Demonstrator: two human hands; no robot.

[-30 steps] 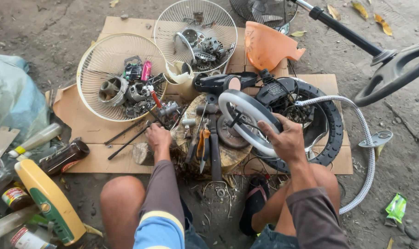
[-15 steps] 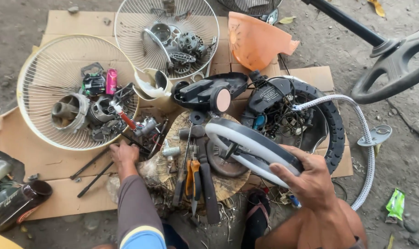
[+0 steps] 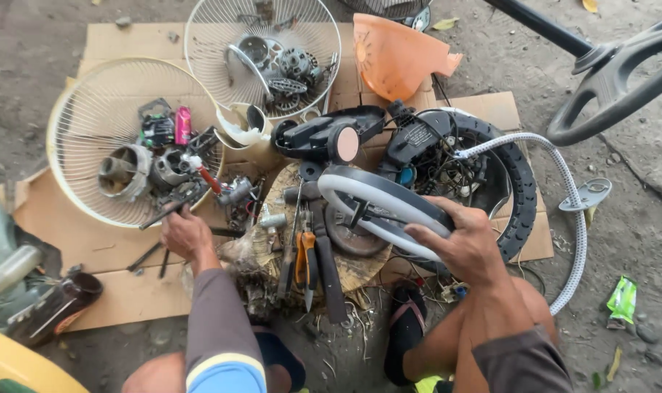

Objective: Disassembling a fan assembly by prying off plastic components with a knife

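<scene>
A person's right hand point(image 3: 465, 244) is closing around a white ring light point(image 3: 378, 207) above a wooden stump point(image 3: 360, 266). The left hand point(image 3: 184, 231), left of the stump, is grasping thin tools point(image 3: 169, 211). The dangling gooseneck point(image 3: 571, 218) risks snagging.

My own arms and legs, seen from above

My left hand point(image 3: 185, 234) comes out of a long, close-fitting sleeve point(image 3: 216, 320) in a dull grey-brown; near the upper arm I see a thin yellow band, then a bright blue section below it. My right hand point(image 3: 468, 246) is bare to the forearm, and its sleeve point(image 3: 521, 362) is the same grey-brown, pushed up and creased. Both knees are bare. On my foot I wear a dark sandal point(image 3: 406, 329) with a pale strap.
</scene>
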